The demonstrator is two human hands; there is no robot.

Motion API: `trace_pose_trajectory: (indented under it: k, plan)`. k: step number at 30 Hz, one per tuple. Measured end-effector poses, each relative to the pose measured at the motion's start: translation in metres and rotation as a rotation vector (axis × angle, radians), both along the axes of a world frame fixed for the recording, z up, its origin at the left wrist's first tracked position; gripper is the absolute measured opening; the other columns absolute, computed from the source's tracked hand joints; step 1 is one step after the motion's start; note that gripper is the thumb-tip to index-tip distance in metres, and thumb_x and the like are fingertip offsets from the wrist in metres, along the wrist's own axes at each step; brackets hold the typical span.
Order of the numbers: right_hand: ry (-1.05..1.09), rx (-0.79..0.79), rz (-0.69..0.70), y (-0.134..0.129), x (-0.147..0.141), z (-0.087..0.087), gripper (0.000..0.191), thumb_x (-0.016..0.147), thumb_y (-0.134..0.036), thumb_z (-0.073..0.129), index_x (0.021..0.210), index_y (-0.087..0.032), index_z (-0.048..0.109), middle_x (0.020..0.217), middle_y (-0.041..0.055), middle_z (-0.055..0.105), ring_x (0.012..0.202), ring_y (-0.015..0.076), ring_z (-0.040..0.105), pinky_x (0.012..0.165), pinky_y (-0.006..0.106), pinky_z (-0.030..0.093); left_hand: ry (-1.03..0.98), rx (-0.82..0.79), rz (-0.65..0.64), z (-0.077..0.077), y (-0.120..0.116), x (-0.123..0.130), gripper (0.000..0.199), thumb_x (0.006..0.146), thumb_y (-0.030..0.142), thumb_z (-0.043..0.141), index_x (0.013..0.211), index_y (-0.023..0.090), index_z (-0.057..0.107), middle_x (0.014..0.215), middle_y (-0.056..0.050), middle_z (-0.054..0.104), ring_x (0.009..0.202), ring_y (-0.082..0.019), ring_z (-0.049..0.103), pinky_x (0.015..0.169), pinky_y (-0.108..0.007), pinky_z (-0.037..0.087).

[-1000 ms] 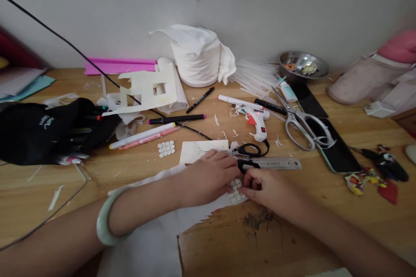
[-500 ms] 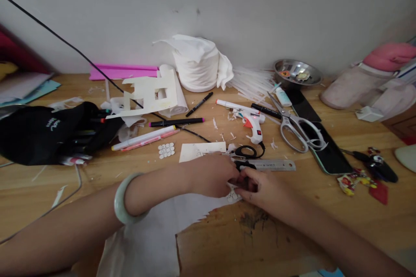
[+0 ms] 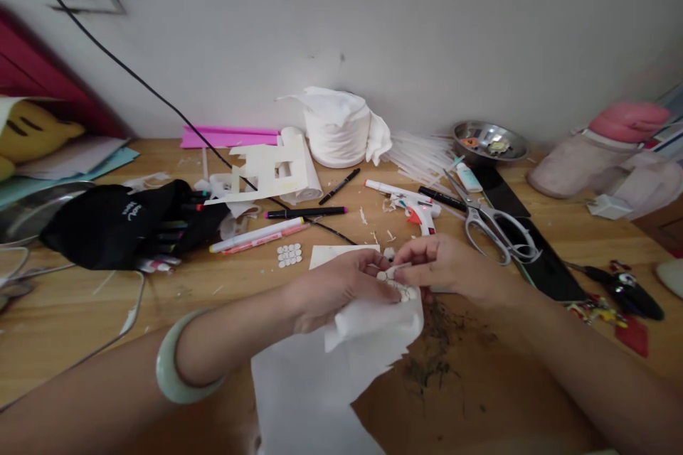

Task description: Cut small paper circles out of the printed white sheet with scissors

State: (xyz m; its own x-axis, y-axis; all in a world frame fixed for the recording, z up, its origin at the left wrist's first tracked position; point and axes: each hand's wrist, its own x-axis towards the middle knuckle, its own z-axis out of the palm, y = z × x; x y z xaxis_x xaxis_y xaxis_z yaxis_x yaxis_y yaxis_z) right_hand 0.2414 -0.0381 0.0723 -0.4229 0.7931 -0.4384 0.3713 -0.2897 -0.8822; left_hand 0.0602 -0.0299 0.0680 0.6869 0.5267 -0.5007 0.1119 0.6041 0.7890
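Note:
My left hand [image 3: 336,288] and my right hand [image 3: 445,266] meet above the middle of the wooden table [image 3: 533,377]. Both pinch the top end of a white paper sheet [image 3: 331,362] that is lifted and folded near my fingers. Small round cut shapes show on the sheet [image 3: 403,291] between my fingertips. A pale green bangle [image 3: 173,362] sits on my left wrist. A cluster of small white paper rounds [image 3: 289,254] lies on the table just left of my hands.
A white glue gun [image 3: 424,213], large scissors [image 3: 491,227], markers [image 3: 306,213], a black pen pouch [image 3: 122,224], a tissue roll [image 3: 336,126], a steel bowl [image 3: 488,138], a phone [image 3: 544,270] and a black power cable [image 3: 160,99] crowd the table's far half.
My hands lifted the paper's end off the table, and it now folds over. The camera tilted upward, showing a wall socket at top left. The small black scissors and ruler are now hidden.

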Motion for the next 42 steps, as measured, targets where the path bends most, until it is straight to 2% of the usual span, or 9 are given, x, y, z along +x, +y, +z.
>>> trace_pose_trajectory:
  k: [2,6,11,14,20,25,32,38,42]
  plan:
    - [-0.057,0.054,0.055,0.009,-0.005,-0.001,0.015,0.071,-0.03,0.062,0.077,-0.016,0.062,0.06,-0.0035,0.055,0.049,0.007,0.048,0.046,0.019,0.037,-0.03,-0.054,-0.009,-0.005,0.001,-0.003,0.024,0.062,0.017,0.067,0.084,0.015,0.056,0.077,0.001,0.056,0.064,-0.011,0.052,0.064,-0.023,0.04]
    - [-0.227,0.265,0.12,0.014,-0.013,-0.008,0.02,0.076,-0.035,0.057,0.078,-0.016,0.063,0.06,-0.0025,0.057,0.052,0.0084,0.049,0.048,0.02,0.034,0.076,0.226,-0.066,-0.022,0.011,-0.015,0.013,0.064,0.017,0.065,0.076,0.015,0.059,0.075,0.003,0.055,0.067,-0.011,0.049,0.062,-0.022,0.036]
    - [-0.745,0.654,0.058,0.009,0.001,-0.011,0.019,0.077,-0.032,0.055,0.086,-0.019,0.064,0.086,0.0053,0.065,0.081,0.0198,0.057,0.066,0.028,0.04,0.133,0.376,-0.067,-0.033,0.028,-0.028,0.015,0.068,0.023,0.062,0.078,0.015,0.054,0.068,0.003,0.054,0.058,-0.011,0.048,0.052,-0.021,0.033]
    - [-0.91,0.595,0.219,0.002,0.011,-0.017,0.021,0.072,-0.032,0.06,0.086,-0.017,0.065,0.088,0.0087,0.064,0.084,0.0255,0.058,0.069,0.032,0.042,0.14,0.42,-0.007,-0.035,0.037,-0.032,0.026,0.064,0.021,0.065,0.082,0.018,0.048,0.067,0.005,0.052,0.055,-0.01,0.047,0.05,-0.02,0.032]
    - [-0.934,0.613,0.198,-0.001,0.011,-0.03,0.021,0.072,-0.028,0.058,0.088,-0.016,0.064,0.093,0.0101,0.065,0.089,0.0263,0.058,0.074,0.032,0.042,0.098,0.56,0.029,-0.038,0.041,-0.035,0.033,0.06,0.011,0.066,0.081,0.02,0.043,0.079,0.005,0.052,0.062,-0.008,0.046,0.053,-0.018,0.032]
    - [-0.938,0.599,0.122,0.001,0.019,-0.031,0.019,0.071,-0.031,0.057,0.081,-0.017,0.065,0.081,0.007,0.067,0.075,0.0228,0.061,0.062,0.029,0.043,0.196,0.66,-0.056,-0.023,0.04,-0.042,0.007,0.068,0.017,0.062,0.075,0.017,0.059,0.077,0.002,0.058,0.07,-0.013,0.051,0.062,-0.021,0.037]
    - [-0.818,0.733,-0.192,0.001,0.03,-0.041,0.022,0.08,-0.03,0.047,0.086,-0.019,0.065,0.078,0.0052,0.068,0.067,0.0181,0.061,0.061,0.027,0.045,0.24,0.836,-0.076,0.003,0.047,-0.063,0.019,0.081,0.023,0.05,0.09,0.019,0.067,0.097,-0.002,0.066,0.091,-0.017,0.058,0.077,-0.024,0.042]
    - [-0.785,0.629,0.044,-0.005,0.021,-0.032,0.021,0.083,-0.032,0.048,0.074,-0.02,0.063,0.073,0.0035,0.065,0.066,0.0181,0.059,0.06,0.028,0.042,0.307,0.904,-0.106,0.011,0.049,-0.07,0.016,0.079,0.021,0.055,0.086,0.02,0.069,0.095,-0.002,0.067,0.087,-0.017,0.06,0.076,-0.024,0.045]
    - [-0.751,0.67,0.236,-0.012,0.012,-0.027,0.016,0.082,-0.029,0.051,0.08,-0.021,0.064,0.084,0.0036,0.064,0.074,0.0187,0.06,0.065,0.028,0.042,0.287,0.886,-0.221,0.034,0.048,-0.088,0.015,0.078,0.017,0.057,0.081,0.021,0.071,0.087,-0.002,0.068,0.079,-0.015,0.061,0.071,-0.021,0.046]
